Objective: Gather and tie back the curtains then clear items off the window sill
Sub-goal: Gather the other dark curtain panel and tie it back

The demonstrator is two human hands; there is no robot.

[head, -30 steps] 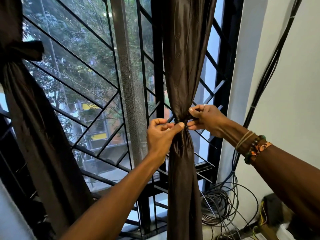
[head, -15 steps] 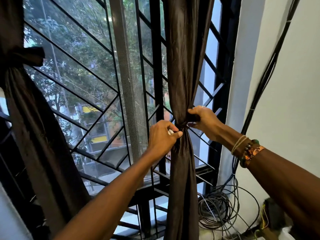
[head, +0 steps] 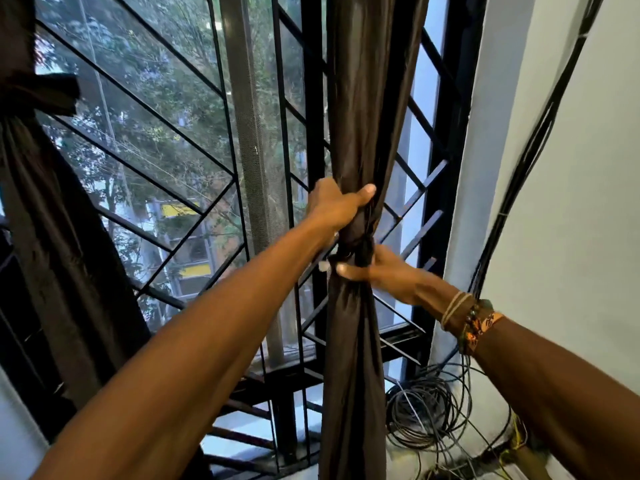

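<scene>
I see the left hand [head: 337, 206] gripping the right-hand curtain [head: 360, 98] above its knot [head: 356, 247]; the blurred right hand [head: 389, 276] seems to clasp it just below.

The window grille [head: 173, 133] was located behind both curtains. The left curtain [head: 52, 237] was hung at the left edge of the view, with a tie band [head: 41, 95] wrapped around it in its upper part. The right curtain [head: 360, 98] was hung right of centre, in front of the grille, and was cinched at mid-height by a knot [head: 356, 247]. The left hand [head: 337, 206] was closed around the right curtain directly above the knot, and the right hand [head: 388, 275] was wrapped around it directly below the knot. A wall [head: 588, 202] was positioned to the right of the window. A cable bundle [head: 540, 140] was routed down the wall, and a cable coil [head: 426, 414] was laid at its foot, just beside the lower part of the right curtain.
</scene>
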